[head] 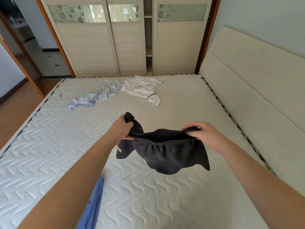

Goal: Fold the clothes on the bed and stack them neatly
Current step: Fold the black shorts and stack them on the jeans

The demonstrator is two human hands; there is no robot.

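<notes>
Blue denim garment [92,205] lies at near left of the bed [49,162], partly under the left forearm, running off the near edge of view. Left hand [123,128] raised over mid-bed, fingers clenched round one end of the elastic waistband of the black shorts [165,152]; a bunch of black fabric sticks up past the knuckles. Shorts hang clear of the mattress, waistband stretched between both hands, legs drooping. Right hand [206,136] pinches the other waistband end, thumb on top. Far left: crumpled pale blue checked shirt [95,95]. Just right of it, white T-shirt [145,88] with dark lettering, unfolded. Headboard [255,96] along the right side.
</notes>
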